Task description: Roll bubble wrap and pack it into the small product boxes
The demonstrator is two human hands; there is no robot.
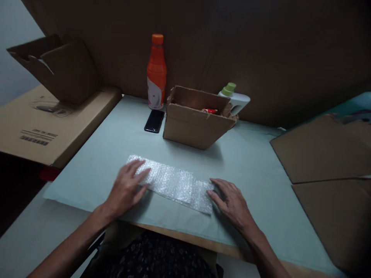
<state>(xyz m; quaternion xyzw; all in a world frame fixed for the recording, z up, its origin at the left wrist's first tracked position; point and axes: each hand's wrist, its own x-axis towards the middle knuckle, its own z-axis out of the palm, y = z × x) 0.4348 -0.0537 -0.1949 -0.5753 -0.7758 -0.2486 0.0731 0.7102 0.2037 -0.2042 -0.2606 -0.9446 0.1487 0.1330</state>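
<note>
A folded strip of clear bubble wrap [171,181] lies flat on the pale green table cover [246,154], with its right end a single thinner layer. My left hand [127,187] rests over the strip's left end, fingers spread and partly on top of it. At the opposite end, my right hand [228,200] has its thumb and fingertips at the edge of the wrap, fingers apart. Neither hand grips the wrap.
Behind the wrap stands an open cardboard box [191,125] with something red inside. A black phone [154,121], an orange bottle [157,73] and a white bottle with a green cap [239,100] are near it. Large cartons [37,127] stand left, cardboard flaps [324,154] right.
</note>
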